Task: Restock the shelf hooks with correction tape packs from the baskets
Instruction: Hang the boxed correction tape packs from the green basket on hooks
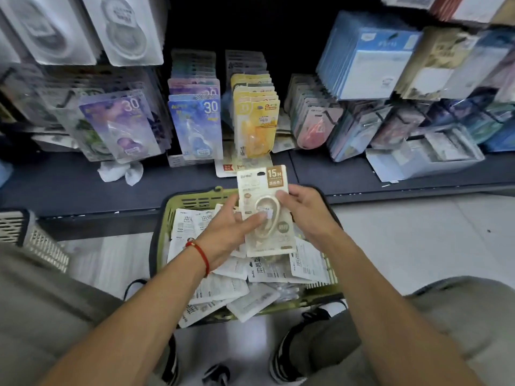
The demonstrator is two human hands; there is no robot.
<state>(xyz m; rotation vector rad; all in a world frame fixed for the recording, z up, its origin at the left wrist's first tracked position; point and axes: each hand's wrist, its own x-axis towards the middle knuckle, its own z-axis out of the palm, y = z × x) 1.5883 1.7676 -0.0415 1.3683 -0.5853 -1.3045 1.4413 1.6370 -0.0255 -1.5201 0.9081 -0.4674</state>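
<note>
The correction tape pack (264,210) sits pinched between both hands (231,232) (303,210), fingers curled round its edges. Loosen either grip and it could drop into the basket (195,201) below the fingers.

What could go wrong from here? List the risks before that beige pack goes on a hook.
1. Both the left hand and right hand hold the beige 15M pack over the heaped green basket; a slip might lose it among the packs.
2. The hooks nearby carry other designs, like the yellow packs, so it could get hung on the wrong hook.
</note>
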